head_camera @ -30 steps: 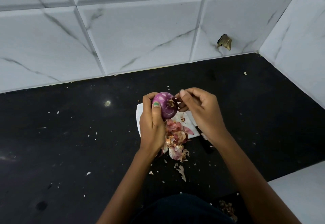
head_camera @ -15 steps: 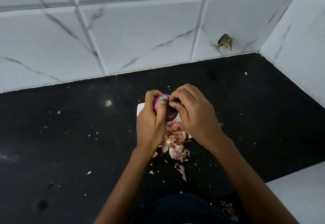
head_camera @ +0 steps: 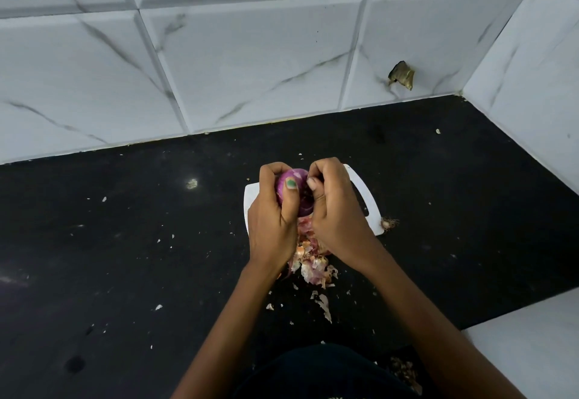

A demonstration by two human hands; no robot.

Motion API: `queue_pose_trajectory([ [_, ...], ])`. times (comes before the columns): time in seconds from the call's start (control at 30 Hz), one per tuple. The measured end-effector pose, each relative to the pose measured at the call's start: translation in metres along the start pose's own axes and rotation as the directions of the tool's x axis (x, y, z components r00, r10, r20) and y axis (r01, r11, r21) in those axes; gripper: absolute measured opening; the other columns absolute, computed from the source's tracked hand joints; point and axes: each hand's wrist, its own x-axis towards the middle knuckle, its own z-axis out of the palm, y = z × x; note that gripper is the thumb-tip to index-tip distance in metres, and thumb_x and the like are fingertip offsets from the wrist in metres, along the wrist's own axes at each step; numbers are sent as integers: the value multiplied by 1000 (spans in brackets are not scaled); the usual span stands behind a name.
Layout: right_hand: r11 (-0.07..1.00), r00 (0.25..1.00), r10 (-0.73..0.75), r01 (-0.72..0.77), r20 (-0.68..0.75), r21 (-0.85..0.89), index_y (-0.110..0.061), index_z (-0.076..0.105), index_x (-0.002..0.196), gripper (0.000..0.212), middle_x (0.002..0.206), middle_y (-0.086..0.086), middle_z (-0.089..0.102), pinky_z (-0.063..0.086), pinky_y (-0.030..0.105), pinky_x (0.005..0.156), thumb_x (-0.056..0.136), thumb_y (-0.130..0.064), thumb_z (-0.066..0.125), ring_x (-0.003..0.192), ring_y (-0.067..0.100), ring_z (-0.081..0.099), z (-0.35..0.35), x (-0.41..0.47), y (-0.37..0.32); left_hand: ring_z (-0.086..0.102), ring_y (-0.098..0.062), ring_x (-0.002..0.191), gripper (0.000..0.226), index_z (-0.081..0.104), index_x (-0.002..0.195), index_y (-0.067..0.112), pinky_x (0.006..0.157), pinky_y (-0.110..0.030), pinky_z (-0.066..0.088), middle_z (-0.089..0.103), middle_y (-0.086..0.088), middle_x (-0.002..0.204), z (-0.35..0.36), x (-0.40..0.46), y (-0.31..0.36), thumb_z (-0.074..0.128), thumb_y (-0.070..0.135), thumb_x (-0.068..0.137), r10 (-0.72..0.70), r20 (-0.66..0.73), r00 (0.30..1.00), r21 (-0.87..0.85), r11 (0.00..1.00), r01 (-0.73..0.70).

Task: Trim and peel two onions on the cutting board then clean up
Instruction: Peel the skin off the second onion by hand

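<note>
Purple, round, glossy onion (head_camera: pixel 299 193) is held above the small white plastic cutting board (head_camera: pixel 360 193), raised clear of it between both hands. The left hand (head_camera: pixel 272 214) is curled around the onion's left side, with the thumb laid across the front of the bulb; a green-painted nail is seen on that thumb. The right hand (head_camera: pixel 336 210) is closed against the onion's right side, its fingertips pinching at the skin near the upper edge of the bulb; what exactly is caught between those fingertips cannot be told. The two hands are pressed close together, so most of the onion is covered and only a strip of purple is shown between them.

A loose heap of pink, papery onion peels (head_camera: pixel 311 261) is spread over the near edge of the cutting board and onto the black stone worktop (head_camera: pixel 125 242) just in front of it. A handle slot is cut into the board's right end. A small trimmed onion root end (head_camera: pixel 388 222) is lying just beside the board's right corner. Small pale flecks of skin are scattered across the worktop. White marble-patterned wall tiles (head_camera: pixel 250 54) are seen behind the worktop, and a brownish scrap (head_camera: pixel 402 74) is stuck on the tiles towards the right.
</note>
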Motion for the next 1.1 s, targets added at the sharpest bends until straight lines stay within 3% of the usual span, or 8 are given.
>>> queue_pose_trajectory([
  [0.1, 985, 993, 114, -108, -43, 133, -15, 42, 97, 13, 84, -9, 44, 40, 12, 65, 98, -24, 32, 75, 2, 46, 6, -4, -2, 58, 0, 75, 34, 44, 107, 22, 59, -12, 42, 56, 27, 90, 3, -2, -2, 27, 49, 94, 12, -44, 999, -31, 999, -14],
  [0.23, 942, 973, 198, -157, -114, 298, -14, 51, 99, 9, 84, -11, 53, 47, 19, 66, 100, -16, 42, 76, 0, 54, 2, -8, -6, 57, -1, 79, 34, 44, 107, 24, 62, -11, 44, 54, 13, 92, 0, 0, -6, 27, 50, 93, -23, -86, 996, -63, 998, 18],
  [0.4, 988, 989, -126, 132, -71, 84, -5, 69, 100, 13, 95, 3, 64, 51, 20, 76, 88, -7, 66, 89, 9, 61, -18, 1, -4, 59, -6, 75, 32, 44, 106, 26, 59, -17, 46, 56, 11, 88, -6, 2, -11, 28, 51, 94, -10, -67, 998, 9, 1000, 10],
  [0.53, 978, 978, -210, 210, -16, 13, -4, 71, 91, 9, 89, 6, 64, 52, 23, 73, 83, -7, 69, 83, 10, 61, -20, 6, -2, 59, -8, 78, 27, 43, 103, 34, 62, -25, 48, 58, 14, 91, -7, 3, -11, 27, 53, 93, 3, -39, 999, 79, 997, 0],
  [0.7, 975, 975, -200, 208, 96, -80, -8, 64, 90, 21, 90, -1, 58, 50, 24, 69, 90, -24, 52, 83, 9, 54, -21, 10, -1, 59, -7, 78, 18, 39, 102, 41, 63, -26, 48, 56, 19, 90, -13, 5, -12, 27, 52, 94, 66, 3, 998, 155, 986, -65],
  [0.87, 953, 975, -168, 198, 143, -231, -12, 56, 93, 27, 93, -10, 45, 35, 12, 64, 92, -30, 37, 89, 3, 36, -16, 9, 1, 59, -3, 79, 46, 41, 104, 35, 60, -13, 44, 54, 23, 88, -14, 5, -11, 18, 73, 91, 111, 18, 994, 175, 978, -113],
  [0.97, 974, 984, -122, 143, 127, -174, -11, 52, 93, 21, 93, -9, 43, 37, 15, 66, 94, -24, 36, 89, 6, 36, -11, 6, 1, 58, -2, 80, 47, 41, 104, 36, 61, -14, 45, 55, 23, 87, -12, 5, -10, 16, 75, 89, 113, 7, 994, 157, 981, -113],
  [1.1, 998, 996, -37, 41, 79, -41, -11, 48, 93, 8, 92, -8, 41, 37, 14, 72, 95, -14, 40, 86, 11, 40, -4, 0, 0, 59, -5, 79, 38, 43, 106, 34, 64, -29, 51, 57, 29, 91, -8, 5, -10, 24, 65, 93, 91, -23, 996, 124, 988, -87],
])
